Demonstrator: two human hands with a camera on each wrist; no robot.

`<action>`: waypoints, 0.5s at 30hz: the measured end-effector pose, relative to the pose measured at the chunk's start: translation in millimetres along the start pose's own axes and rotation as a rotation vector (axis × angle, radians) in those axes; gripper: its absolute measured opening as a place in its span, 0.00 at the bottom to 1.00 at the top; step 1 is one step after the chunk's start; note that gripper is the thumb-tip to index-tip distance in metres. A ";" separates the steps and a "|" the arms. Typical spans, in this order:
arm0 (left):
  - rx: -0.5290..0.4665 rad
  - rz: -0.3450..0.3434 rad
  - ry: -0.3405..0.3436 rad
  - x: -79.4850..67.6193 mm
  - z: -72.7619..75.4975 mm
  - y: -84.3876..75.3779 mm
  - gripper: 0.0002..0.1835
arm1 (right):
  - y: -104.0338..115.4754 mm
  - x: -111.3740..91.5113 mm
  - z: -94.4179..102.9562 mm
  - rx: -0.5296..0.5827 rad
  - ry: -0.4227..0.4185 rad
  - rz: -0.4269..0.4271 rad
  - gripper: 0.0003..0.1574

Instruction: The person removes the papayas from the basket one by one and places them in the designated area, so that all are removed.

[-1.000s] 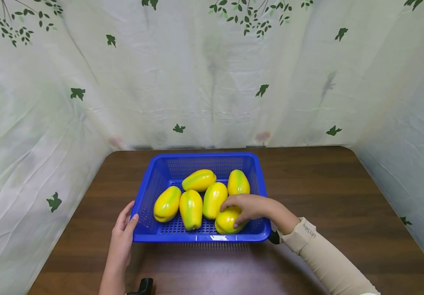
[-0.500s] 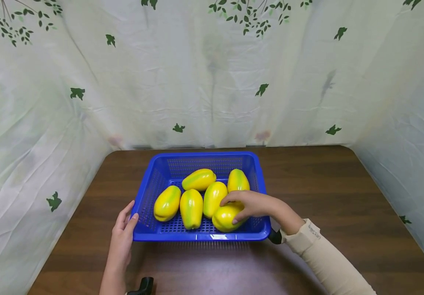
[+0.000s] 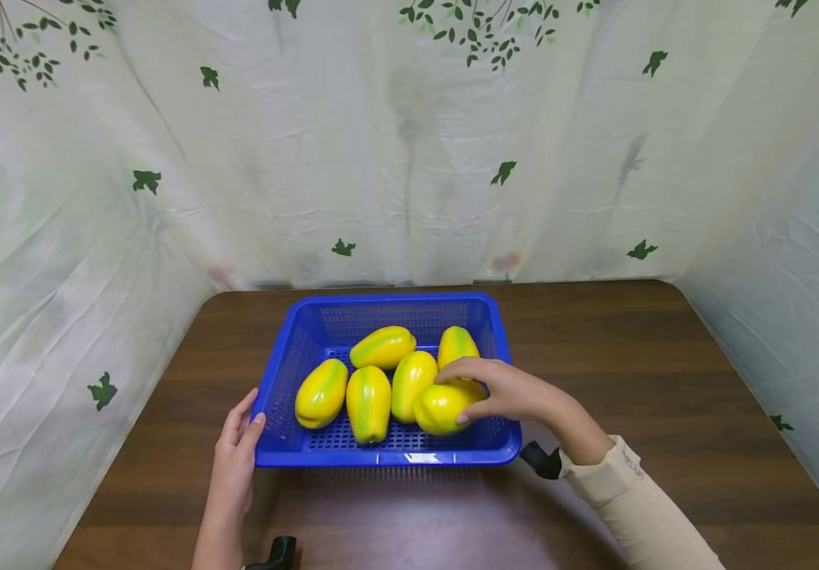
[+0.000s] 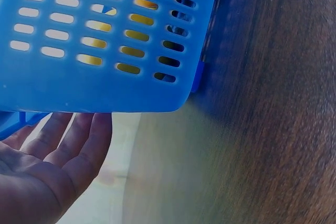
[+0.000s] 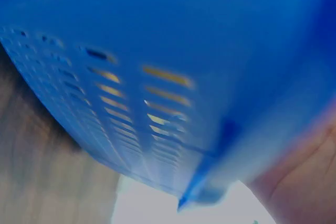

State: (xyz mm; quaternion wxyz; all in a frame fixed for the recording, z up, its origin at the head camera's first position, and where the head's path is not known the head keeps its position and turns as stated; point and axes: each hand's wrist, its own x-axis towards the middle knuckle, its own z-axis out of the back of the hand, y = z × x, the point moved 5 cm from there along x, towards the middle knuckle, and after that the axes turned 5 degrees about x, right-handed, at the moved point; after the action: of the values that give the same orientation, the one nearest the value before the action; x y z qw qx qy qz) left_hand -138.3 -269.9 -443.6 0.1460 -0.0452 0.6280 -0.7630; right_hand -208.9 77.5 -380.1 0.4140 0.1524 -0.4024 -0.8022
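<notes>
Six or so is not needed: several glossy yellow papayas [image 3: 320, 393] with green streaks lie in a blue plastic basket [image 3: 316, 459] in the head view. My right hand [image 3: 512, 389] grips the papaya [image 3: 445, 412] at the basket's front right, thumb on its near side and fingers over its top. At the basket's left side my left hand [image 3: 236, 455] holds the rim, thumb near the edge. The left wrist view shows that hand's fingers [image 4: 86, 145] by the slotted basket wall [image 4: 105, 87]. In the right wrist view, the basket wall [image 5: 173, 35] hides the held papaya's grip.
The basket stands on a brown wooden table [image 3: 608, 356]. A pale curtain [image 3: 409, 158] with leaf prints hangs behind and at both sides. Black wrist devices [image 3: 540, 459] show at both wrists.
My right hand has shifted up and slightly right, with the gripped papaya moving slightly up in view. My left hand and the basket stay nearly in place.
</notes>
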 end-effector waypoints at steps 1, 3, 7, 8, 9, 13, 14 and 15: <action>-0.003 -0.003 -0.002 -0.3 0.0 -0.2 0.27 | 1.7 -2.0 2.5 0.001 -0.014 0.013 0.32; -0.007 -0.005 -0.006 -0.8 0.2 -0.4 0.27 | 4.8 -5.7 7.5 -0.008 -0.040 0.042 0.32; -0.012 -0.008 -0.014 -1.0 0.4 -0.4 0.27 | 7.5 -13.2 17.5 -0.043 -0.099 0.088 0.33; -0.015 -0.010 -0.014 -1.0 0.4 -0.4 0.27 | 7.5 -15.0 20.1 -0.048 -0.116 0.092 0.33; -0.017 -0.010 -0.014 -1.0 0.3 -0.3 0.27 | 7.3 -17.1 22.9 -0.051 -0.134 0.095 0.34; -0.015 -0.014 -0.011 -0.8 -0.1 0.0 0.27 | 7.4 -25.4 35.8 -0.036 -0.223 0.122 0.34; -0.015 -0.013 -0.012 -0.8 -0.1 0.0 0.27 | 7.6 -27.2 39.3 -0.032 -0.246 0.136 0.34; -0.016 -0.012 -0.013 -0.7 -0.1 0.1 0.27 | 8.0 -29.2 43.0 -0.032 -0.269 0.150 0.34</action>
State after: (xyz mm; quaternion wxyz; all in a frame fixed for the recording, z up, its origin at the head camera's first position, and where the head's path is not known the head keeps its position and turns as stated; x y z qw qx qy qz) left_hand -137.6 -269.7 -443.7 0.1450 -0.0551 0.6327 -0.7587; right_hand -211.5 120.2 -349.5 0.4175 0.0064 -0.4518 -0.7884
